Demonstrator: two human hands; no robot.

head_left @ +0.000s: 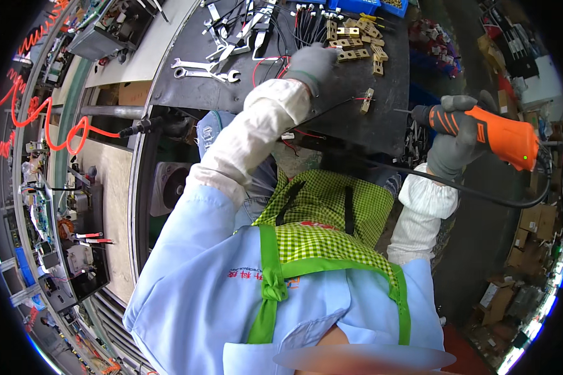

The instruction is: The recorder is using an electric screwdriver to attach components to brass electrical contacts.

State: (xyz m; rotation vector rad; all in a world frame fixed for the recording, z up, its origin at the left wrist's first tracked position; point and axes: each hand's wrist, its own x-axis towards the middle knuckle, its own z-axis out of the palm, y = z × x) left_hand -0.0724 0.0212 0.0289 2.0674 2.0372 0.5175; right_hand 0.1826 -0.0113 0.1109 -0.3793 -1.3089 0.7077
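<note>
My right hand [455, 139], in a grey glove, grips an orange and black electric screwdriver [495, 134] beyond the table's right edge. Its thin bit points left toward a small brass terminal block [368, 101] on the dark table. A thin wire with a red end runs to that block. Also gloved in grey, my left hand [313, 67] reaches over the table between a bundle of black wires [308, 28] and a pile of brass blocks [355, 42]. Its fingers look curled, and whatever they hold is hidden under the glove.
Two wrenches [201, 70] lie left of my left hand, near metal brackets [256, 31]. Blue bins [356, 6] stand at the far edge. The screwdriver's black cord [475, 194] loops across before me. A red coiled hose [75, 134] hangs at left.
</note>
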